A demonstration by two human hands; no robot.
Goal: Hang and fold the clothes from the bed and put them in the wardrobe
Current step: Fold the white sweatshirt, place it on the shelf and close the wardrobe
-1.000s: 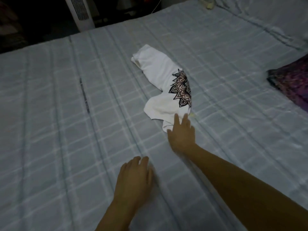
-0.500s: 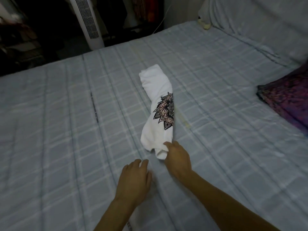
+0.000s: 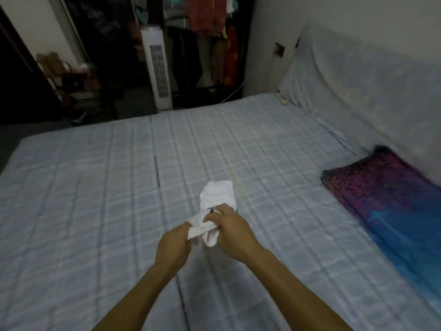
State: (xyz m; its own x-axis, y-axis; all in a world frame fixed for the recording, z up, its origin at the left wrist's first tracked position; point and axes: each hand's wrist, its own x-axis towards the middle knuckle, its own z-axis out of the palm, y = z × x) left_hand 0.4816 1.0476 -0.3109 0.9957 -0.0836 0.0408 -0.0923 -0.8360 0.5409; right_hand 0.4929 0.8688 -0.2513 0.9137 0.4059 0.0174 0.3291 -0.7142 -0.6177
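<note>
White cotton-looking garment [image 3: 217,197] is bunched into a soft roll, pinched between both hands just above the bed [image 3: 95,187]. The left hand [image 3: 175,244] is closed around the near end of it, and the right hand [image 3: 232,231] is wrapped over the middle, fingers curled on the fabric. The far end of the roll pokes out past the right hand's knuckles, resting on or just above the sheet (hard to tell which).

What could go wrong: it's a loose wad, not a neat fold, so if either grip slackens while lifting, the roll could unravel and flop back down. A bit of dark print peeks out by the right fingers, so the layers look uneven and any fold from here may come out lopsided.

Count-wise: one white garment in hand, one purple-and-blue cloth [image 3: 391,201] lying well off to the right of the right hand, and one white tower fan [image 3: 158,72] far beyond both hands. The wardrobe [image 3: 210,39] is past the fan, with several clothes hanging in it, too dim to count.
</note>
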